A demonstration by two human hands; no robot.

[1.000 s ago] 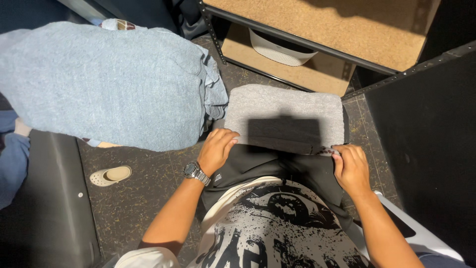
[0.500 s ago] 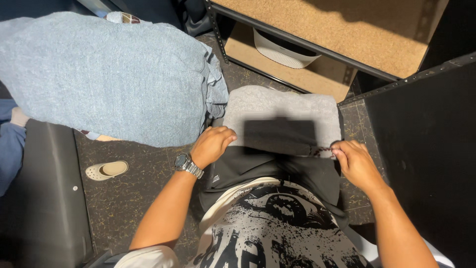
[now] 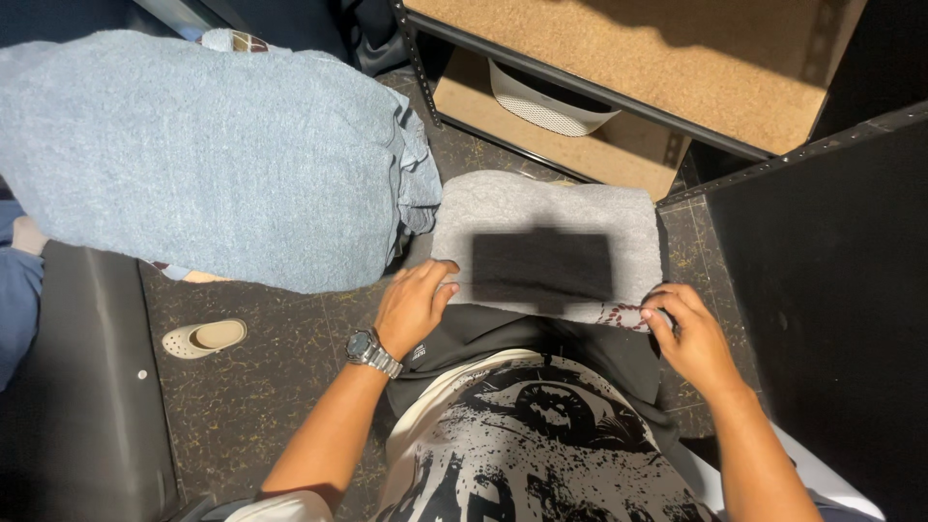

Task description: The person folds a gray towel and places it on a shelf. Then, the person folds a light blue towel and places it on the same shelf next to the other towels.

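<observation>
Grey towel [image 3: 551, 217] is laid folded across the lap | left hand [image 3: 414, 307] is pressed flat, fingers spread, on its near left corner | right hand [image 3: 688, 333] is pinched shut on its near right corner | blue towel [image 3: 203, 155] lies just left.

A large blue-grey blanket [image 3: 203, 155] lies heaped on the dark speckled floor [image 3: 261, 387]. Below its lower left edge sits a pale clog [image 3: 203, 338]. To the blanket's right stands a metal shelf unit [image 3: 619, 87] with particle-board shelves, its lower shelf holding what may be a white basket [image 3: 546, 101].
</observation>
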